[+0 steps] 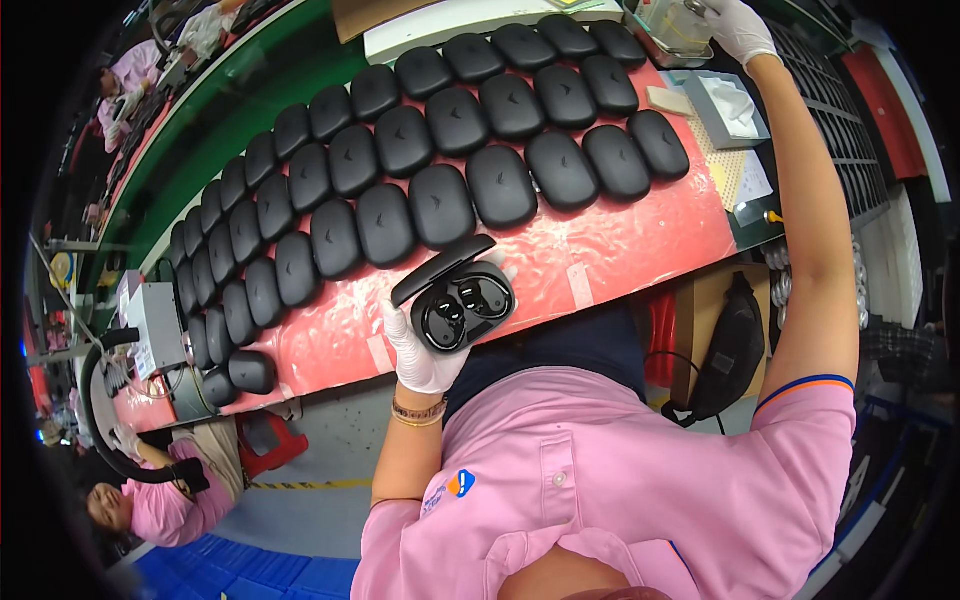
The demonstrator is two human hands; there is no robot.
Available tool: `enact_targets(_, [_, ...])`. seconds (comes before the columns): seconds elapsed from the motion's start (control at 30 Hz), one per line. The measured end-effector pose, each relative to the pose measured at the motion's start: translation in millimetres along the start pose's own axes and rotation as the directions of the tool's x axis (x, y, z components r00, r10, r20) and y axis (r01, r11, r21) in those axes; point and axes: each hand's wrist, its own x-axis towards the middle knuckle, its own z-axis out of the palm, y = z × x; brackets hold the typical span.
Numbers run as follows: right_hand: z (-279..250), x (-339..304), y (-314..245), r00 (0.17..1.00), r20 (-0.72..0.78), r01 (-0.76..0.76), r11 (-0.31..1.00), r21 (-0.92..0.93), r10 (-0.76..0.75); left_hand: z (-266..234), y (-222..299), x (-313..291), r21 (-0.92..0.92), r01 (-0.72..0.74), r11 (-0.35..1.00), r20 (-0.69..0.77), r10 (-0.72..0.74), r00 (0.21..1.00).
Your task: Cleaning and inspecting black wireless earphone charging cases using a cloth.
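My left hand (pixel 425 355), in a white glove, holds an earbud case (pixel 468 310) over the near edge of the table. The case is black with its lid tilted up, and two glossy black earbuds with ear hooks lie inside. My right arm reaches to the far right, where my gloved right hand (pixel 742 32) is at a clear plastic container (pixel 678 28). Its fingers are bent together by a small shiny metal piece at the container's top; what they grip is too small to make out.
Rows of closed black cases (pixel 455 120) cover much of the pink-covered table (pixel 640 225). A grey box of white wipes (pixel 735 105) stands at the right. A black pouch (pixel 730 350) hangs below the table. Another person (pixel 180 495) sits at the lower left.
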Motion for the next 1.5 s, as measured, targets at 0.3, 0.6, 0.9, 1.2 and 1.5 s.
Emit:
enact_targets(0.3, [-28,-41,-64,0.974,-0.227,0.099,0.903,0.419,-0.002,16,10,8,0.074,0.09,0.993,0.013,-0.091,0.996])
enact_targets(0.6, [-58,-192,-254,0.735,-0.191,0.566,0.433,0.701,-0.65,8,3,3,0.071,0.027,0.997,-0.011,-0.026,1.0])
enact_targets(0.9, [-45,-199,-249,0.798,-0.059,0.53,0.653,0.54,-0.599,8,4,1,0.106,-0.053,0.993,-0.021,0.056,0.998])
enact_targets(1.2, [-47,-249,-251,0.886,-0.104,0.392,0.608,0.691,-0.452,12,2,5,0.206,0.015,0.978,-0.108,0.008,0.994])
enact_targets(1.5, [-56,-242,-254,0.865,-0.096,0.458,0.695,0.555,-0.493,15,-4,0,0.322,-0.045,0.946,-0.075,0.073,0.995])
